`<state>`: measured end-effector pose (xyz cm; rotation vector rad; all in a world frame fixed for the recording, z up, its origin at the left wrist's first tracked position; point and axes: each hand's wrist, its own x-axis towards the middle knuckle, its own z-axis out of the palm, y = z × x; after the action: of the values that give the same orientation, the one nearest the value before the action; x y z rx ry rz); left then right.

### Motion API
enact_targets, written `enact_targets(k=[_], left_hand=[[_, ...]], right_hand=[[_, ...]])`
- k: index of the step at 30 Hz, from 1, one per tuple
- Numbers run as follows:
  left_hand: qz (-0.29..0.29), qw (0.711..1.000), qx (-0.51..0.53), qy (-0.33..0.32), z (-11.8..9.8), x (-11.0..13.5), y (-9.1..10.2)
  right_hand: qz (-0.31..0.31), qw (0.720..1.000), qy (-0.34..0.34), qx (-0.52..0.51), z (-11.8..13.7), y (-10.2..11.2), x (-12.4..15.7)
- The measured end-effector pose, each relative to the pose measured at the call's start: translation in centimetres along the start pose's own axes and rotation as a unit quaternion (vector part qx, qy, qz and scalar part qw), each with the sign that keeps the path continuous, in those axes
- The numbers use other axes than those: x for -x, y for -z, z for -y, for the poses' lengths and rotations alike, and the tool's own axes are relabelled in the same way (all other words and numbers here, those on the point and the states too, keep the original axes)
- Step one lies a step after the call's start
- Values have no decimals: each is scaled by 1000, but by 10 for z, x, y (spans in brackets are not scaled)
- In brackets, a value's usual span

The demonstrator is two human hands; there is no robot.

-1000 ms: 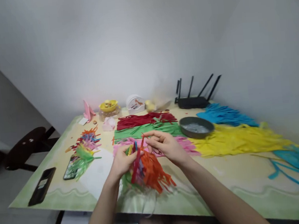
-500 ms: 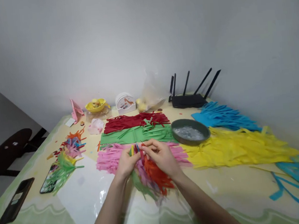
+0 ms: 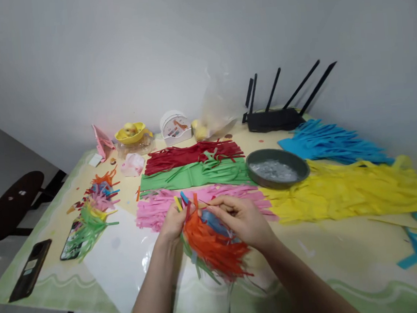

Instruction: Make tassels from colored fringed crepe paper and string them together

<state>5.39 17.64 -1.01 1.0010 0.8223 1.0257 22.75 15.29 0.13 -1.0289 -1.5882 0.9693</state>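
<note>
My left hand [image 3: 174, 221] is closed around the rolled tops of several paper tassels, with yellow, blue and orange ends poking up above the fingers. The fringe of an orange tassel [image 3: 214, 243] hangs down between my hands, with blue fringe beside it and green fringe below. My right hand [image 3: 241, 217] pinches a thin, reddish strand [image 3: 204, 203] close to the tassel tops. Behind both hands lies a pink fringed paper sheet [image 3: 147, 210]. Beyond it are a green fringed sheet [image 3: 174, 177] and a dark red one [image 3: 179, 156].
A grey round bowl [image 3: 279, 184] of clear plastic bits stands right of the sheets, beside yellow fringed paper [image 3: 361, 189] and blue fringed paper [image 3: 334, 140]. A black router [image 3: 274, 120] is by the wall. Finished-looking tassels [image 3: 92, 222] partly cover a phone at left; another phone [image 3: 31, 269] lies nearer.
My right hand has shifted right, away from the left, and the orange fringe has spread further across the bundle. The camera view has tilted and moved slightly.
</note>
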Motion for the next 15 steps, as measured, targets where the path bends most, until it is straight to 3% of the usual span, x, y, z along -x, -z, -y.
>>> enact_targets(k=[15], left_hand=[[25,999,-28,6,-1,1,-4]], right_hand=[[46,998,-13,43,4,6,1]])
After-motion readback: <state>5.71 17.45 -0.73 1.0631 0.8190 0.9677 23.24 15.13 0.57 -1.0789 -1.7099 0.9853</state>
